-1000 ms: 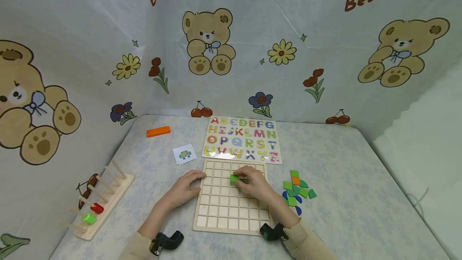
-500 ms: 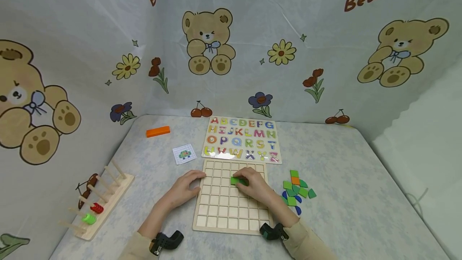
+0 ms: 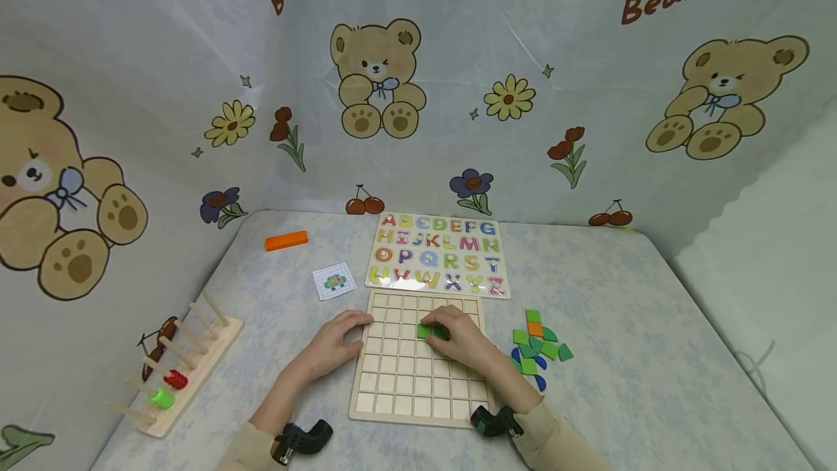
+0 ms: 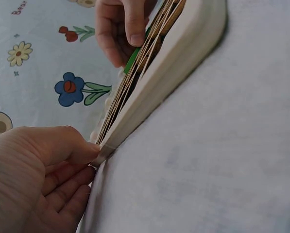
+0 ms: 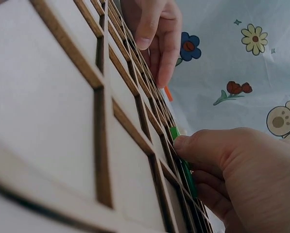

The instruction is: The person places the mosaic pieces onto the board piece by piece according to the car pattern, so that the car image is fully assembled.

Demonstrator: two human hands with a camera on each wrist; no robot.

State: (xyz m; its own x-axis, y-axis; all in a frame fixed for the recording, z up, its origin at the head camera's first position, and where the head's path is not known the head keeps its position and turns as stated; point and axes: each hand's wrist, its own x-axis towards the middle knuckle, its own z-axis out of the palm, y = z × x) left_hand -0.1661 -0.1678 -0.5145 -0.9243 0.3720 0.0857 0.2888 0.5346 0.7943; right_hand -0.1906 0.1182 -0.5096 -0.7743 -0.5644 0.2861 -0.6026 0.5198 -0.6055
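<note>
A wooden grid board (image 3: 405, 384) lies on the table in front of me. My left hand (image 3: 336, 344) touches its left edge with thumb and fingertips, the fingers fairly straight; the left wrist view shows them right at the rim. Over the upper middle of the grid, my right hand (image 3: 458, 336) pinches a dark green tile (image 5: 188, 179), partly hidden by the fingers. Just left of it a light green square tile (image 3: 424, 331) sits on the grid, with the right thumb close to it in the right wrist view.
Green, orange and blue tiles (image 3: 528, 366) lie loose right of the board. Behind it is an alphabet board (image 3: 438, 251). To the left are a picture card (image 3: 334, 281), an orange bar (image 3: 286, 240) and a wooden peg rack (image 3: 196, 376) with red and green beads.
The right fingers have shifted slightly over the grid, and more of the dark green tile beside the light green one now shows. My left hand stays at the board's edge.
</note>
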